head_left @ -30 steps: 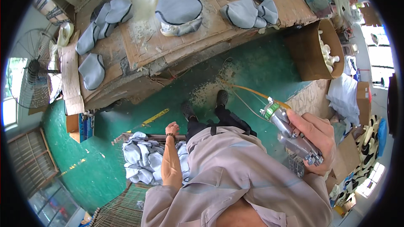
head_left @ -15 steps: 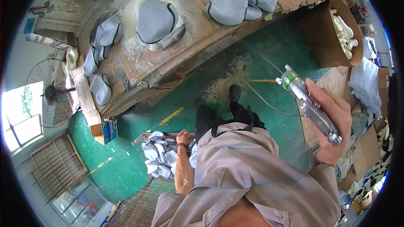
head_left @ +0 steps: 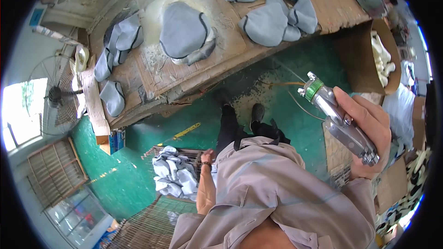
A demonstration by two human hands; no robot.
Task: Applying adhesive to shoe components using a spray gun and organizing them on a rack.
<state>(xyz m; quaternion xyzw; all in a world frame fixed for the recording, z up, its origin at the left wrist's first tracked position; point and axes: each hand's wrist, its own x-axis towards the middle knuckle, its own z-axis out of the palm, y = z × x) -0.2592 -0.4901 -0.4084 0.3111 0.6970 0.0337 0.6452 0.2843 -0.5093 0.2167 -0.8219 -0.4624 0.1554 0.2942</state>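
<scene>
My right hand (head_left: 373, 122) is wrapped round a grey metal spray gun (head_left: 347, 136) with a green ring near its nozzle, raised above the floor at the right. A hose runs behind the gun. My left hand (head_left: 207, 156) hangs low beside a wire basket (head_left: 191, 150) filled with grey fabric pieces with dark edging (head_left: 173, 170). Its fingers are small and partly hidden, so I cannot tell whether they grip the rim. A large grey fabric piece (head_left: 183, 30) lies on a white-crusted mound (head_left: 203, 55) on the workbench (head_left: 157, 76).
More grey pieces (head_left: 265, 23) lie on the bench to the right, others (head_left: 127, 32) to the left. A cardboard box (head_left: 353, 57) of white foot-shaped forms (head_left: 380, 60) stands at right. A fan (head_left: 55, 94) is at left; a wire rack (head_left: 147, 226) lies below the basket.
The view has shifted, so the bench sits lower in it. My left hand has moved slightly down and right relative to the basket. The spray gun stays in my right hand.
</scene>
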